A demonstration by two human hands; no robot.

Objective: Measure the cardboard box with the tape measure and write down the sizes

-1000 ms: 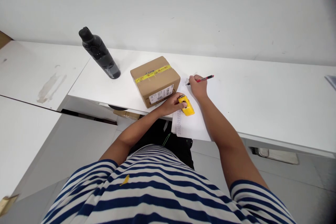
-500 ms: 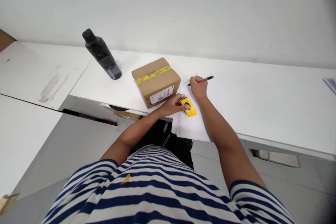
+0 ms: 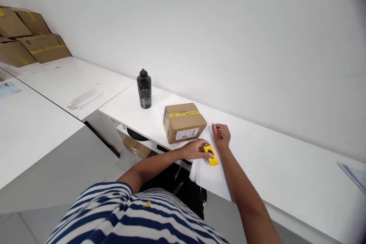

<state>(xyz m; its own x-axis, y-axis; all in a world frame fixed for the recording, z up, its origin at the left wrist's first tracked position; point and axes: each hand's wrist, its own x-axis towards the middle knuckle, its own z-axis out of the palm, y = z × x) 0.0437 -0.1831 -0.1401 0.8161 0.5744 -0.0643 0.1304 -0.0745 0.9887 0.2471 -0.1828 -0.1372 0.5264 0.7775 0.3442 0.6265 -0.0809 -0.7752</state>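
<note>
On the tabletop [image 3: 271, 160], our left hand [image 3: 196, 148] clasps a yellow cutter [image 3: 211, 157], our right hand [image 3: 222, 137] a red pen [image 3: 218, 129]. A taped box [image 3: 184, 122] sits just beside them, a bottle [image 3: 144, 89] beyond.

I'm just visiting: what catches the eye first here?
A brown cardboard box sealed with yellow tape sits near the front edge of the white table, a black bottle standing behind it to the left. Right of the box, the left hand holds a yellow tool on a white sheet, and the right hand a red pen.

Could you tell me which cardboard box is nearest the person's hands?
The small labelled box beside the left hand; the other boxes are stacked far off.
</note>
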